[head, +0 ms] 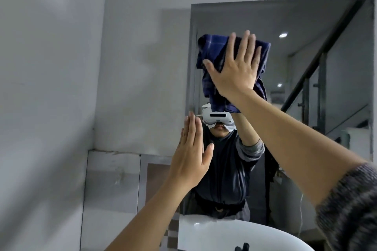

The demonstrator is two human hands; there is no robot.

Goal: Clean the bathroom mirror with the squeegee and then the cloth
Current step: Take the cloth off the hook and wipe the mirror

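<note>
The bathroom mirror (336,51) hangs on the wall at centre right. My right hand (234,69) presses a dark blue checked cloth (212,51) flat against the upper left part of the glass, fingers spread over it. The cloth hangs down below my palm. Lower down, my left hand (191,153) rests flat with fingers together at the mirror's left edge, holding nothing. No squeegee is in view. The glass reflects a person wearing a white headset.
A white washbasin (234,234) sits below the mirror at the bottom, with a dark tap tip (242,247) at the frame's lower edge. Grey walls meet in a corner to the left. A pale panel (112,179) stands at lower left.
</note>
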